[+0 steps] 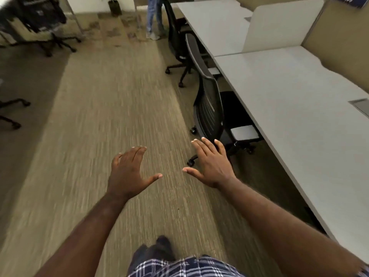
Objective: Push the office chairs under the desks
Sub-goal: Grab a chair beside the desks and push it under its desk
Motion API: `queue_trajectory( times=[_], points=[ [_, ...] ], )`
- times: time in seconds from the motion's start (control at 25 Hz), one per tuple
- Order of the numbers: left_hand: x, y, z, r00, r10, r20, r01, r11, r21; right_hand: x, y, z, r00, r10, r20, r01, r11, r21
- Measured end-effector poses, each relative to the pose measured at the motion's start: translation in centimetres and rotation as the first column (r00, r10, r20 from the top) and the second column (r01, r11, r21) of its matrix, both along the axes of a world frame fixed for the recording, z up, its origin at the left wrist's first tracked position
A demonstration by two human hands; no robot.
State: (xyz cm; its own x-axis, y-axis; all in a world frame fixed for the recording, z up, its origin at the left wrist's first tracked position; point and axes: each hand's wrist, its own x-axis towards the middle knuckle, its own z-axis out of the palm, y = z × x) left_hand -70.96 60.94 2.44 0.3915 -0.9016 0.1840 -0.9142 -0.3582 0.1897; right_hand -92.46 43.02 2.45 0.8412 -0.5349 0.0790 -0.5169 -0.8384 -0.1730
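A black mesh-backed office chair (208,100) stands at the near white desk (295,100), its seat partly beneath the desktop edge. Beyond it a second black chair (175,37) sits at the far white desk (215,25). My left hand (127,172) hovers open over the carpet, fingers spread, touching nothing. My right hand (211,164) is open too, just in front of the near chair's base and casters, apart from the backrest. Both forearms reach forward from the bottom of the view.
A person's legs in jeans (153,17) stand by the far chair. More black chairs (52,31) and chair bases (12,112) sit on the left. A white divider panel (279,25) separates the desks. Striped carpet (111,96) runs between the rows.
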Motion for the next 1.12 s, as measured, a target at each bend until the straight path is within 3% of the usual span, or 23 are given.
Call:
queue_trajectory(
  times=[0.36, 0.6, 0.84, 1.12],
  points=[
    [19.0, -10.9, -0.1, 0.993, -0.121, 0.003, 0.121, 0.993, -0.005, 17.5, -9.1, -0.7, 0.998, -0.057, 0.002, 0.057, 0.997, -0.055],
    [28.5, -20.1, 1.9, 0.964, -0.267, 0.005, 0.267, 0.964, -0.003, 25.8, -15.4, 1.8, 0.970, -0.221, 0.103, 0.234, 0.962, -0.143],
    [32.7, -32.5, 4.1, 0.901, -0.431, 0.044, 0.433, 0.900, -0.055, 28.7, -22.9, 3.8, 0.851, -0.490, 0.190, 0.523, 0.825, -0.214],
    [33.7, -46.5, 5.4, 0.770, -0.629, 0.108, 0.635, 0.771, -0.044, 29.7, -30.7, 3.5, 0.625, -0.776, -0.086, 0.769, 0.631, -0.104]
  ],
)
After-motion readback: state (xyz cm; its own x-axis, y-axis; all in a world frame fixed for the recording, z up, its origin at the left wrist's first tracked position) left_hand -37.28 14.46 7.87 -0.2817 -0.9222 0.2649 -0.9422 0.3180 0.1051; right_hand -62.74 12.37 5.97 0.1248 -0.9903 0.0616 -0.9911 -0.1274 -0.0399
